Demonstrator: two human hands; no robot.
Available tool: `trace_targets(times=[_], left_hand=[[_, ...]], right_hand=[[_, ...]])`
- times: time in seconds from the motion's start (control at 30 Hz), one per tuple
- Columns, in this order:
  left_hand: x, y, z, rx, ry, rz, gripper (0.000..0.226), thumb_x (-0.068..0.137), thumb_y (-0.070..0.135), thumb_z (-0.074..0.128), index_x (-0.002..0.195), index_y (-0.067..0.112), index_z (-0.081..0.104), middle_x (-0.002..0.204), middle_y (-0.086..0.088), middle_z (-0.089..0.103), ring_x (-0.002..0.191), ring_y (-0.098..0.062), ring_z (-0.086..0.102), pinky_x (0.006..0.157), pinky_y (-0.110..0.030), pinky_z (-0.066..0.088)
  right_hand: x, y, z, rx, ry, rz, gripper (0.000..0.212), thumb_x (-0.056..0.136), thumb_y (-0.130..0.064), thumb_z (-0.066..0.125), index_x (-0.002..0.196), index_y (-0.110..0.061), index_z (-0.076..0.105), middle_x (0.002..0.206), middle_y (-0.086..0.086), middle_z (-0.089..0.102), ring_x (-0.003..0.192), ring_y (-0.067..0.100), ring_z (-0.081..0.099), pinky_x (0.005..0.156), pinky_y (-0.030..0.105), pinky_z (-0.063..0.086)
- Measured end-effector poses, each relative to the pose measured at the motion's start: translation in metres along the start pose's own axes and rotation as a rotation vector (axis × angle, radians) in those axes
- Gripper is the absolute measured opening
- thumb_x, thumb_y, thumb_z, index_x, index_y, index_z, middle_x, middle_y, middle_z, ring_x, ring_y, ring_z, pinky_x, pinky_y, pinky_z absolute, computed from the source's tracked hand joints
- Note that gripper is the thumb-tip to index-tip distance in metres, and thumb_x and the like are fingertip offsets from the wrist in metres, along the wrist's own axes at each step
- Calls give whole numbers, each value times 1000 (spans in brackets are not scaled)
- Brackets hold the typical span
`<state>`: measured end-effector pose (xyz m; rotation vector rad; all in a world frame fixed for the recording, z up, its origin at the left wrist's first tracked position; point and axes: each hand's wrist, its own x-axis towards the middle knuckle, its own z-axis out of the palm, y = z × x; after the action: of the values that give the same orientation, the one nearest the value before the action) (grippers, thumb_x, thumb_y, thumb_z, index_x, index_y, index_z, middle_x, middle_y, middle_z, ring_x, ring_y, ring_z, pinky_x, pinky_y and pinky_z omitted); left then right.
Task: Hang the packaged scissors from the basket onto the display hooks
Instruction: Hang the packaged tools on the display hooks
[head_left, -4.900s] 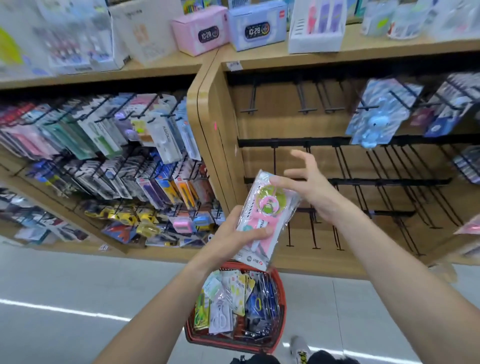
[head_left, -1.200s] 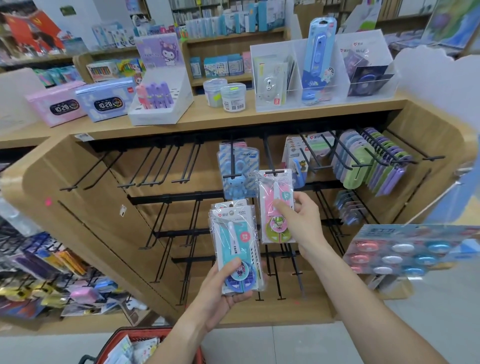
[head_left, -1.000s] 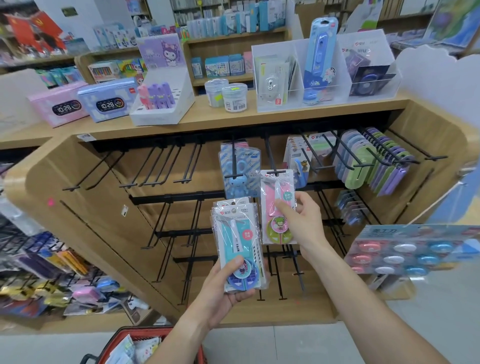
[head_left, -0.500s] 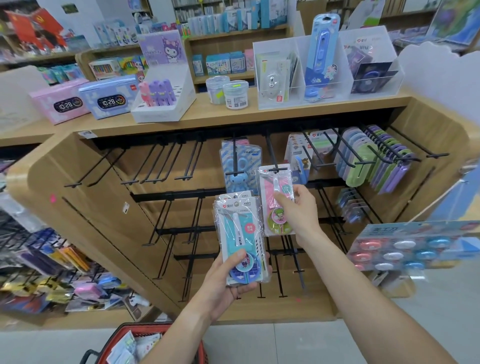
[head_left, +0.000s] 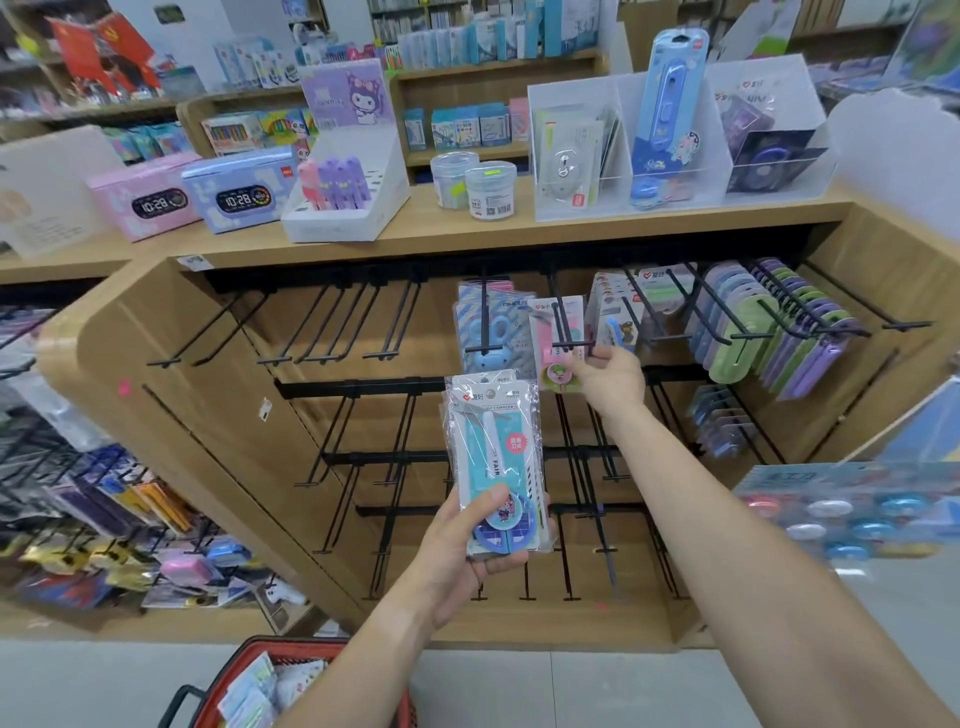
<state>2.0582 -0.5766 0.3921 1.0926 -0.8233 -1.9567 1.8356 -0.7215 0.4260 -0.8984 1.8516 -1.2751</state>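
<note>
My left hand (head_left: 460, 551) grips a small stack of teal packaged scissors (head_left: 493, 457) by the lower end, upright in front of the wooden display. My right hand (head_left: 608, 376) reaches up and pinches the lower right edge of a pink packaged scissors (head_left: 556, 340), which sits on a black display hook (head_left: 563, 325) in the top row. Blue packaged scissors (head_left: 488, 332) hang on the hook just to the left. The red basket (head_left: 291, 691) with more packets stands on the floor at the bottom edge.
Several bare black hooks (head_left: 332, 332) fill the top row's left part and the lower rows. Green and purple packets (head_left: 779, 332) hang at the right. The shelf top (head_left: 415, 228) carries clock boxes, jars and clear bins. A crowded rack (head_left: 104, 519) stands at left.
My right hand has lifted the pink packet up and away from me onto the top-row hook. My left hand with the teal packets has stayed about where it was.
</note>
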Motion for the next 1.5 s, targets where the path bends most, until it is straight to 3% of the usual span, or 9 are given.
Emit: trace_targets(times=[0.1, 0.27, 0.37, 0.5, 0.67, 0.77, 0.9, 1.2, 1.5], left_hand=[[-2, -1, 4, 8, 22, -3, 86, 71, 49, 89, 145, 21, 54, 134, -16, 71, 123, -37, 69, 67, -30, 65], [-3, -4, 15, 51, 27, 25, 66, 79, 38, 81, 139, 22, 60, 120, -13, 77, 99, -27, 77, 64, -29, 64], [-4, -5, 19, 71, 16, 35, 65, 80, 39, 80, 140, 26, 60, 123, -14, 76, 99, -28, 77, 64, -30, 64], [-5, -6, 20, 49, 10, 22, 65, 90, 53, 71, 145, 24, 55, 127, -15, 74, 102, -29, 77, 65, -30, 65], [-9, -2, 20, 12, 9, -15, 63, 94, 62, 53, 145, 24, 57, 130, -13, 74, 108, -30, 75, 65, -30, 65], [-9, -1, 18, -20, 23, -25, 62, 95, 60, 54, 145, 23, 57, 131, -13, 73, 108, -30, 76, 65, -29, 66], [-9, -1, 11, -29, 33, -44, 61, 94, 57, 60, 145, 23, 59, 132, -12, 73, 102, -29, 76, 60, -31, 65], [-19, -6, 2, -70, 127, -70, 54, 94, 53, 60, 138, 22, 62, 123, -12, 77, 107, -34, 77, 64, -35, 67], [-22, -4, 5, -80, 114, -53, 55, 94, 51, 60, 139, 21, 61, 123, -13, 77, 102, -32, 78, 59, -34, 66]], right_hand=[[-58, 2, -21, -5, 130, -138, 36, 93, -35, 76, 124, -18, 68, 119, -4, 71, 111, 15, 66, 96, 31, 50], [-144, 15, -32, 162, -223, -184, 37, 77, -42, 88, 100, -20, 70, 91, -2, 73, 81, 7, 67, 68, 17, 53], [-148, 27, -31, 192, -232, -166, 38, 74, -33, 93, 99, -17, 69, 88, 1, 75, 81, 14, 72, 71, 28, 59], [-144, 32, -37, 211, -281, -194, 25, 83, -23, 87, 99, -14, 70, 93, -5, 78, 84, 9, 74, 73, 27, 60], [-141, 39, -38, 401, -375, -79, 16, 97, -11, 71, 110, -4, 65, 104, 8, 79, 99, 23, 76, 80, 38, 59], [-142, 38, -37, 564, -419, 31, 16, 100, -8, 63, 115, -1, 62, 106, 15, 78, 92, 23, 76, 76, 34, 58], [-132, 28, -37, 662, -287, 102, 16, 100, -12, 64, 114, -3, 60, 103, 18, 78, 84, 26, 76, 69, 37, 62], [-99, 11, -33, 465, -127, -89, 16, 100, -19, 69, 112, -15, 59, 96, 4, 80, 90, 24, 79, 77, 45, 63], [-89, 8, -24, 429, -51, -73, 16, 99, -20, 70, 109, -16, 58, 86, -4, 80, 81, 13, 78, 69, 36, 62]])
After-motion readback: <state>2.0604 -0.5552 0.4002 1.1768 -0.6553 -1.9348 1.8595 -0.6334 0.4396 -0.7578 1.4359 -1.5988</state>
